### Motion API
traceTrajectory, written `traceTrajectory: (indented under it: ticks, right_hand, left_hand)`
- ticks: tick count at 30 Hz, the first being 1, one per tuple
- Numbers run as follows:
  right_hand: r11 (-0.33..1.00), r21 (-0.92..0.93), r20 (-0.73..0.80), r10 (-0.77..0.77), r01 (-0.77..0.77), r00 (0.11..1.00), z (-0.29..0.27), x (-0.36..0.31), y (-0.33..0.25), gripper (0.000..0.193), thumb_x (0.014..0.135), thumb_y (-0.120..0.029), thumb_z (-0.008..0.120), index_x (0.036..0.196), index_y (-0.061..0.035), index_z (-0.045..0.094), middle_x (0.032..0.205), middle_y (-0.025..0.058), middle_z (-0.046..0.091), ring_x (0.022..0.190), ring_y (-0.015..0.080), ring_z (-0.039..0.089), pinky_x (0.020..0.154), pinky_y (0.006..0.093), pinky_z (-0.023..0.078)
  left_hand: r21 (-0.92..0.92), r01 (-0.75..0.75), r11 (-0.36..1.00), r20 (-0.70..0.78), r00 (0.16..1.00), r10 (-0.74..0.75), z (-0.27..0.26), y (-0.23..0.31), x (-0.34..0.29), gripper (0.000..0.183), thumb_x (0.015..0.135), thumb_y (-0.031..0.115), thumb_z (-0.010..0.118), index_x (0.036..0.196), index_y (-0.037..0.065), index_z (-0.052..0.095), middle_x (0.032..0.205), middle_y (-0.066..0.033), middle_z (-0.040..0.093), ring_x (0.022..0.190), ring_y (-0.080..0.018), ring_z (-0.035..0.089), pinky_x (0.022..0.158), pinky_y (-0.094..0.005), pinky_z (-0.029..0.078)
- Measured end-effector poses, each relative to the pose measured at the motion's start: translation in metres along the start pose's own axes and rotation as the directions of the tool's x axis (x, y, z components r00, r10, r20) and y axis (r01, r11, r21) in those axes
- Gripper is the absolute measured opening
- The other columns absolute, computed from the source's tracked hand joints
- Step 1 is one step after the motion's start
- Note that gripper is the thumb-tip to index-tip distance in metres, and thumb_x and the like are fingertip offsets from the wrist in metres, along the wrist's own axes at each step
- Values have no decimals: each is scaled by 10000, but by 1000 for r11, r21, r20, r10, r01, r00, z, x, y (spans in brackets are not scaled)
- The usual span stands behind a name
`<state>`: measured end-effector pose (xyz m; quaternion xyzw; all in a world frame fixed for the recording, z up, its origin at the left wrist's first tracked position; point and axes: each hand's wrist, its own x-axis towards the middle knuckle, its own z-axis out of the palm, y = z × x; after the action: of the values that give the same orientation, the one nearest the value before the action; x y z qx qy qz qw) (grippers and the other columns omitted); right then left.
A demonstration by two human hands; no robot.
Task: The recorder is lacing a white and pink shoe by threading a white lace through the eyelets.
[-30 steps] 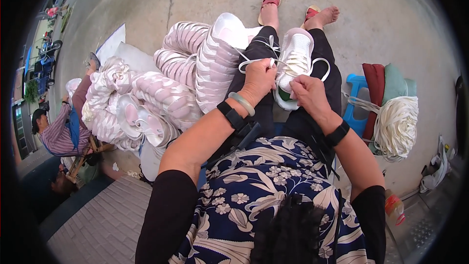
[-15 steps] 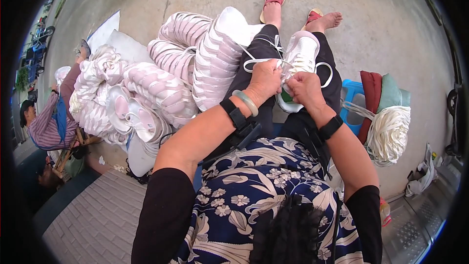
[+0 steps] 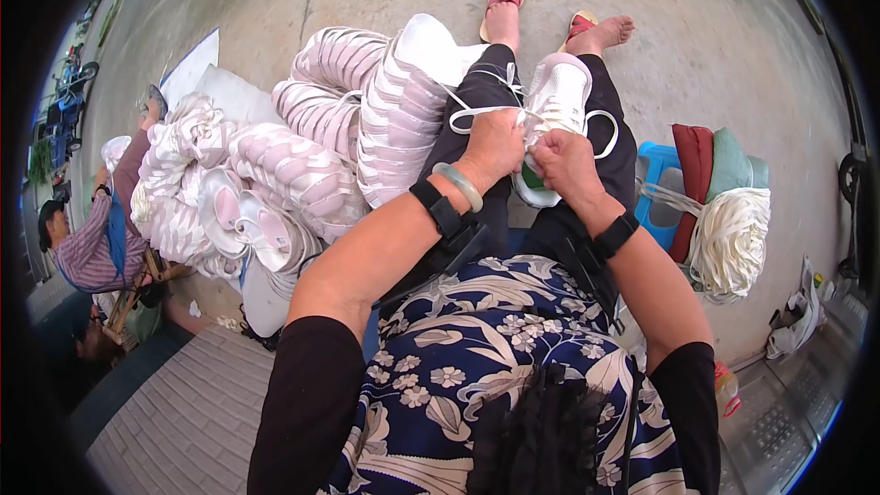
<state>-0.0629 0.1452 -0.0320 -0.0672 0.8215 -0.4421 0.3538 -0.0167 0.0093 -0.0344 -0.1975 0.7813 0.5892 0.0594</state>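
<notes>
Across my lap rests a white lace-up shoe upper (image 3: 561,92), its toe pointing away from me and a green patch showing near its opening. My left hand (image 3: 498,142) is closed in a pinch on the white shoelace (image 3: 477,113) at the left side of the eyelets. Close beside it, my right hand (image 3: 566,163) has its fingers pressed together over the lacing; they appear to grip the lace too, though the fingertips hide the exact spot. One lace loop stands out to the left, and another curves out at the right of the shoe.
Nested stacks of pinkish-white shoe uppers (image 3: 399,119) lie to my left, with loose uppers (image 3: 266,229) nearer. At right, a blue plastic stool (image 3: 658,185) stands beside red cloth (image 3: 692,179), green cloth (image 3: 733,170) and a bundle of white laces (image 3: 731,243). Another person (image 3: 96,234) sits far left.
Both hands stay at the lacing with only slight finger movement. The whole view has shifted a little; the shoe and stacks look otherwise the same.
</notes>
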Motion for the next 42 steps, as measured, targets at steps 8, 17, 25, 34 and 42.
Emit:
traceTrajectory:
  ticks: [8, 17, 25, 34, 42]
  right_hand:
    - [964, 264, -21, -4, 9, 1000, 5, -8, 1, 84, 767, -20, 509, 808, -4, 581, 564, 36, 551, 452, 98, 518, 398, 254, 416]
    - [952, 304, -30, 56, -45, 998, 7, -9, -1, 90, 784, -15, 538, 819, -10, 621, 561, 22, 542, 444, 81, 498, 385, 228, 403]
    - [980, 188, -14, 63, -59, 998, 16, -3, -4, 63, 804, -37, 539, 798, -35, 602, 566, 31, 540, 381, 76, 464, 344, 224, 357]
    - [837, -528, -75, -215, 144, 974, 2, -12, -1, 245, 815, -204, 464, 761, -10, 603, 771, 219, 611, 771, 379, 596, 693, 461, 461]
    - [996, 46, 177, -84, 77, 981, -112, -79, 76, 126, 821, -110, 511, 716, -49, 480, 558, -12, 445, 484, 64, 413, 429, 228, 330]
  left_hand:
    - [-1, 152, 988, 272, 951, -146, -9, 11, 15, 142, 834, 76, 491, 746, 11, 583, 555, -53, 573, 396, -109, 548, 334, -228, 411]
    - [-35, 53, 998, 63, 997, -51, -5, 2, 0, 145, 815, 53, 475, 741, -45, 551, 604, -100, 586, 452, -139, 592, 362, -255, 456]
    - [263, -108, 959, 38, 994, 101, 0, -8, 8, 174, 808, 34, 434, 696, -38, 547, 532, -112, 564, 408, -159, 576, 355, -274, 462]
    - [-105, 119, 987, 46, 992, -114, -4, 5, -5, 151, 792, 62, 457, 714, -24, 555, 581, -102, 579, 418, -159, 579, 353, -255, 454]
    - [-166, 78, 983, -40, 996, -86, -4, 2, -18, 30, 763, 12, 515, 767, -7, 538, 607, -84, 577, 462, -128, 586, 389, -236, 456]
